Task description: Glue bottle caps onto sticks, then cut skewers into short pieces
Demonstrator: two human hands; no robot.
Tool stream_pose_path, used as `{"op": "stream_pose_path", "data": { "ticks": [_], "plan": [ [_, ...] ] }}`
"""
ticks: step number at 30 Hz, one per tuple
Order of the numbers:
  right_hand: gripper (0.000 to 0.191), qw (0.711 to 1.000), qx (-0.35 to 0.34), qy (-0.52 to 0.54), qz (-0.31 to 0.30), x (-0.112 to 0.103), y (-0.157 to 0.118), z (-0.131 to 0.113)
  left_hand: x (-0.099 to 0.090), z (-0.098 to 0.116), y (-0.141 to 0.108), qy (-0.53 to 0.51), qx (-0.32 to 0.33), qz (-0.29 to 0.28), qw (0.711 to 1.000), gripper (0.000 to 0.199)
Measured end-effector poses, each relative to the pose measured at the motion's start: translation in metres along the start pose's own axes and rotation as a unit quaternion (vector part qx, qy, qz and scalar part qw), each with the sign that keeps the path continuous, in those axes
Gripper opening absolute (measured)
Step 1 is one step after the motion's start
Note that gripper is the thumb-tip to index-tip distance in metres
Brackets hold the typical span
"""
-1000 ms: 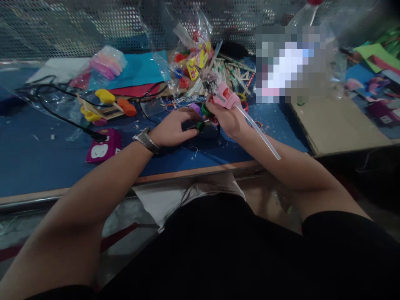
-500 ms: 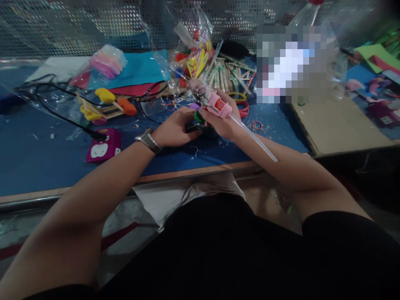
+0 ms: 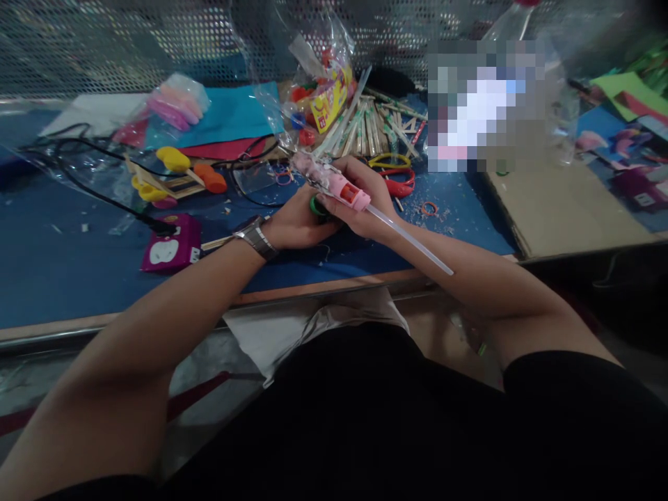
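Clamping the pink glue gun [image 3: 340, 188] at the wearer's twelve o'clock, the right hand [image 3: 368, 205] suitably gripped behind its front end; it seemed stiff, light; the left hand [image 3: 297, 220] showed no discernible grip.

A blue tabletop [image 3: 67, 278] carries a purple box [image 3: 170, 247], brown cardboard [image 3: 574, 209], a red sheet [image 3: 234, 149] and white scraps

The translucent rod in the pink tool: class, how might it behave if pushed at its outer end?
The translucent rod is probably fairly stiff: it juts out straight, without visible sag. Being slender, it is likely light. A sideways push might also turn the pink tool, since one end appears to sit inside it.
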State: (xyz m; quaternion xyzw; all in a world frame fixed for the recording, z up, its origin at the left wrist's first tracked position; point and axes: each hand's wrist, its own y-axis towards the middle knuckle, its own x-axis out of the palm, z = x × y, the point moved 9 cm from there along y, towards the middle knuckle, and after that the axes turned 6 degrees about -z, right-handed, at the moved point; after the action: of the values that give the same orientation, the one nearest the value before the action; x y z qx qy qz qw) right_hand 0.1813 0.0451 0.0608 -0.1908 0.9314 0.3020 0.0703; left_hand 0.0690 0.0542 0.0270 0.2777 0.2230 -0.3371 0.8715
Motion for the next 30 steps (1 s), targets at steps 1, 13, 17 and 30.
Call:
{"op": "stream_pose_path", "data": {
  "ticks": [1, 13, 17, 30],
  "plan": [
    [0.033, 1.000, -0.010, -0.004, -0.001, 0.000, 0.000, -0.002, 0.002, 0.003, 0.001, 0.013, 0.003, -0.007, 1.000, 0.020],
    [0.038, 0.999, 0.019, -0.036, -0.005, 0.002, -0.002, -0.005, 0.000, 0.007, -0.001, 0.078, 0.033, 0.000, 0.996, 0.032],
    [0.033, 0.999, -0.010, -0.051, -0.013, -0.001, -0.001, -0.011, 0.001, 0.005, 0.000, 0.068, 0.026, -0.007, 0.997, 0.032],
    [0.035, 0.998, 0.002, -0.026, 0.060, -0.024, 0.001, 0.003, -0.026, 0.004, -0.013, 0.065, -0.010, 0.064, 0.996, 0.074]
  ]
}}
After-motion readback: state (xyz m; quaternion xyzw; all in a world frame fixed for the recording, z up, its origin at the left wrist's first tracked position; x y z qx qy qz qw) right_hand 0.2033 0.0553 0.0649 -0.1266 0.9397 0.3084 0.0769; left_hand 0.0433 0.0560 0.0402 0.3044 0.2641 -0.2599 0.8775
